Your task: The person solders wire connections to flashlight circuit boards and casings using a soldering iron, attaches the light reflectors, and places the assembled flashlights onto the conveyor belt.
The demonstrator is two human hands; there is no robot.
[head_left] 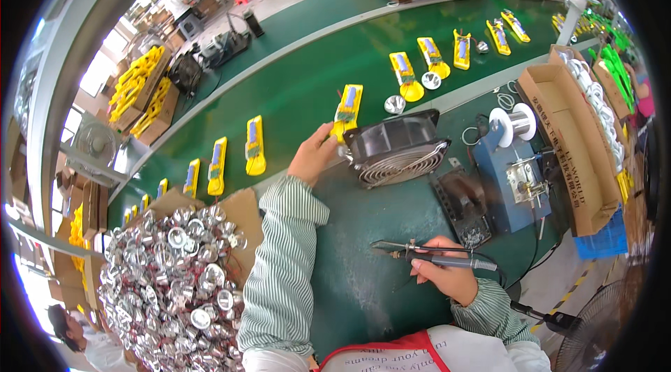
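My left hand (314, 155) reaches to the edge of the green conveyor belt (293, 99). Its fingers close on the lower end of a yellow flashlight housing (349, 103), which carries a blue battery cell and a green circuit board. The fingertips are partly hidden beside a black fan (395, 148) with a round wire guard. In my right hand (451, 274) is a soldering iron (440, 260), held over the green worktop (349, 232) with its tip pointing left. A thin feed tube runs along the iron.
Silver reflectors (175, 267) with wires form a heap at left. More yellow housings (255, 145) lie along the belt. To the right stand a blue wire feeder (507, 176), a solder spool (514, 124), a dark tray (463, 204) and a long cardboard box (570, 155).
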